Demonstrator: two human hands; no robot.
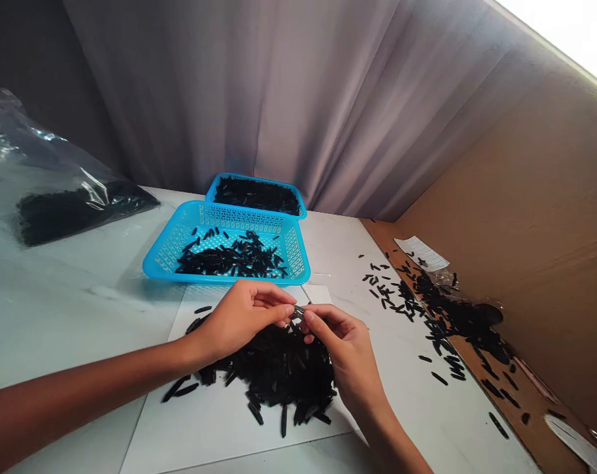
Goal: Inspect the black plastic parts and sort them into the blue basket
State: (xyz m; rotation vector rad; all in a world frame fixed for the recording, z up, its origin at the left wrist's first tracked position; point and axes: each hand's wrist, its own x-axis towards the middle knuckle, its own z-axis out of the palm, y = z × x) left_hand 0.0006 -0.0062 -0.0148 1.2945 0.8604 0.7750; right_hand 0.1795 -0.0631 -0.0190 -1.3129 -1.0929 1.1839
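Note:
My left hand and my right hand meet above a heap of small black plastic pieces lying on a white sheet. Both pinch one small black piece between their fingertips, fingers closed on it. Behind the hands a blue basket holds several more black pieces. A second blue basket farther back is filled with them.
A clear plastic bag of black pieces lies at the left. More black pieces are scattered at the right by a brown cardboard wall. A white paper slip lies there. A grey curtain hangs behind.

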